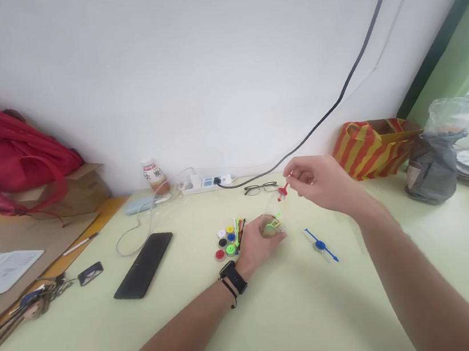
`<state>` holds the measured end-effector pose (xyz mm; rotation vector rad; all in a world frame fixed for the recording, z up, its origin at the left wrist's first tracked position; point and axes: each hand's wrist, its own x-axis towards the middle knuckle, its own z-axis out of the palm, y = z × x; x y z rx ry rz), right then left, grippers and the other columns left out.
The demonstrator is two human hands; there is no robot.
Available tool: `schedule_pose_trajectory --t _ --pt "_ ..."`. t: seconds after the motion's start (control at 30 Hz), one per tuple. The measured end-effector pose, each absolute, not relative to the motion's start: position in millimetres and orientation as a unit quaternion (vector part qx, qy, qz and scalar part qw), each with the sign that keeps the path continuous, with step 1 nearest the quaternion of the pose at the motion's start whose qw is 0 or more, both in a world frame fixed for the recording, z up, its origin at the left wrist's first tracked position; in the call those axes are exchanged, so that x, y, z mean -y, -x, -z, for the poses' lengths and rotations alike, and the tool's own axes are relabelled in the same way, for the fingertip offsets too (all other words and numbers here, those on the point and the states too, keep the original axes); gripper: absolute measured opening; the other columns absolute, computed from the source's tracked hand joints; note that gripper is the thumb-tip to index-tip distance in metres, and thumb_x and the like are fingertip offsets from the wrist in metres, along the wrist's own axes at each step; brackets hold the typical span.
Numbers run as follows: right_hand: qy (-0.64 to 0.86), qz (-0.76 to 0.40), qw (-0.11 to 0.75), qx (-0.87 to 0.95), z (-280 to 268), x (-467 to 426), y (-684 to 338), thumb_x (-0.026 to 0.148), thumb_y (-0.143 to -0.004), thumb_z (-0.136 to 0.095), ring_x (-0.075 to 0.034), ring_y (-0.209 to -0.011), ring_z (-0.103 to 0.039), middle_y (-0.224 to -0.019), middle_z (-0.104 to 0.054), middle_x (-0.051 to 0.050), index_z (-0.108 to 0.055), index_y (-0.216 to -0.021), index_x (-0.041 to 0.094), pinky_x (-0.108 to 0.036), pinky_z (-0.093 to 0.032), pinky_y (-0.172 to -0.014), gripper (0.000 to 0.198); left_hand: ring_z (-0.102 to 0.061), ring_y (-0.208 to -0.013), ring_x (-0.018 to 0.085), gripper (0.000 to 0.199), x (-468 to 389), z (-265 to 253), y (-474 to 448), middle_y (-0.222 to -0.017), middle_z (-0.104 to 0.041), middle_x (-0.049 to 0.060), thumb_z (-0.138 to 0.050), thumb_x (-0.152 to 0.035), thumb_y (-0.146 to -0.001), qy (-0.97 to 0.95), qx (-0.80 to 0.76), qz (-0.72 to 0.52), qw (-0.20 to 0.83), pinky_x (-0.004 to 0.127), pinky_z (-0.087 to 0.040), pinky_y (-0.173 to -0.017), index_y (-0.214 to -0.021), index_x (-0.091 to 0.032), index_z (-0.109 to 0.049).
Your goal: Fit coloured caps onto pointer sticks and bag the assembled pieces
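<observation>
The right hand [322, 181] is pinching a red arrow spinner [282, 191] by one end between thumb and fingers, and is holding it above the table [280, 325], toward the back edge. The left hand [257, 242], apart from the right, is curling round what is looking like a clear plastic cup [269, 230], with a green arrow piece [274, 224] showing at it; whether that piece is lying fully inside is hard to tell. A blue arrow spinner [320, 245] is lying on the surface to the right of the cup, nearer the front edge. The red spinner is probably weighing very little and is looking like stiff, smooth plastic, so a light pinch is likely sufficing; its thin arms are seeming the part most at risk of bending or snapping, and its round hub is offering the safer hold. The cup is seeming light and slippery, so gripping round its wall is suiting it.
</observation>
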<state>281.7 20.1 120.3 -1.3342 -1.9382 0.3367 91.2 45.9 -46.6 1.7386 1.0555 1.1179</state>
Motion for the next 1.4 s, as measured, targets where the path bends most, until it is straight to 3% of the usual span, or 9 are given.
schedule_pose_trajectory --t 0.23,0.5,0.57,0.67,0.73,0.83,1.0,1.3,1.4 --pt "0.546 -0.064 0.277 0.788 -105 -27 -270 0.013 -0.079 -0.060 -0.017 -0.066 -0.059 -0.068 -0.067 0.003 -0.065 -0.103 0.024 -0.027 -0.038 -0.059 0.027 -0.070 -0.095 0.028 0.033 -45 41 -91 -0.100 -0.077 0.006 -0.087 -0.028 -0.072 -0.689 -0.421 -0.427 0.407 0.042 -0.053 -0.088 -0.101 -0.020 -0.073" --pt "0.609 -0.060 0.290 0.736 -107 -38 -300 0.021 -0.089 -0.051 -0.017 -0.065 -0.058 -0.074 -0.068 -0.001 -0.064 -0.097 0.023 -0.027 -0.037 -0.058 0.015 -0.070 -0.100 0.027 0.039 -44 39 -92 -0.108 -0.076 0.008 -0.086 -0.025 -0.073 -0.679 -0.365 -0.465 0.436 0.040 -0.052 -0.094 -0.109 -0.019 -0.071" --pt "0.642 -0.096 0.215 0.729 -97 -48 -316 0.020 -0.088 -0.052 -0.019 -0.077 -0.065 -0.088 -0.073 -0.005 -0.065 -0.093 0.022 -0.027 -0.042 -0.062 0.014 -0.070 -0.101 0.026 0.042 -46 41 -93 -0.111 -0.075 0.010 -0.087 -0.026 -0.072 -0.653 -0.351 -0.492 0.458 0.039 -0.053 -0.093 -0.109 -0.018 -0.069" --pt "0.647 -0.247 0.008 0.722 -70 -63 -328 0.025 -0.080 -0.066 -0.021 -0.081 -0.070 -0.099 -0.075 -0.008 -0.068 -0.090 0.021 -0.028 -0.048 -0.063 0.011 -0.071 -0.102 0.026 0.046 -49 45 -94 -0.110 -0.075 0.010 -0.090 -0.028 -0.069 -0.629 -0.357 -0.490 0.486 0.039 -0.054 -0.093 -0.108 -0.018 -0.067" --pt "0.609 -0.364 -0.102 0.697 -50 -70 -326 0.028 -0.073 -0.074 -0.022 -0.074 -0.072 -0.085 -0.076 -0.006 -0.068 -0.091 0.020 -0.029 -0.051 -0.063 0.020 -0.070 -0.104 0.026 0.044 -49 47 -93 -0.109 -0.075 0.010 -0.090 -0.029 -0.071 -0.637 -0.360 -0.486 0.478 0.040 -0.054 -0.095 -0.107 -0.018 -0.067" --pt "0.584 -0.396 -0.121 0.698 -33 -75 -318 0.018 -0.063 -0.076 -0.023 -0.068 -0.072 -0.064 -0.072 -0.002 -0.067 -0.080 0.018 -0.028 -0.053 -0.062 0.019 -0.070 -0.102 0.025 0.039 -48 46 -91 -0.108 -0.075 0.008 -0.088 -0.033 -0.073 -0.681 -0.355 -0.457 0.450 0.038 -0.053 -0.094 -0.104 -0.019 -0.068" --pt "0.573 -0.396 -0.037 0.716 -47 -75 -324 0.017 -0.073 -0.067 -0.022 -0.079 -0.076 -0.076 -0.077 -0.005 -0.067 -0.080 0.018 -0.027 -0.057 -0.070 0.006 -0.070 -0.097 0.024 0.040 -46 41 -90 -0.104 -0.075 0.006 -0.088 -0.039 -0.074 -0.692 -0.364 -0.438 0.443 0.034 -0.052 -0.088 -0.105 -0.019 -0.071" --pt "0.539 -0.167 0.472 0.677 -115 -39 -333 0.035 -0.089 -0.070 -0.021 -0.073 -0.075 -0.083 -0.075 -0.006 -0.070 -0.094 0.020 -0.031 -0.061 -0.066 0.015 -0.068 -0.085 0.022 0.039 -45 40 -90 -0.097 -0.075 0.005 -0.085 -0.045 -0.076 -0.689 -0.378 -0.423 0.452 0.032 -0.050 -0.075 -0.102 -0.019 -0.073" --pt "0.477 -0.145 0.530 0.686 -128 -24 -314 0.038 -0.090 -0.071 -0.019 -0.068 -0.071 -0.085 -0.074 -0.005 -0.070 -0.096 0.021 -0.031 -0.060 -0.064 0.017 -0.068 -0.089 0.022 0.040 -44 38 -91 -0.104 -0.075 0.006 -0.087 -0.046 -0.074 -0.685 -0.374 -0.426 0.457 0.032 -0.051 -0.080 -0.101 -0.019 -0.073"
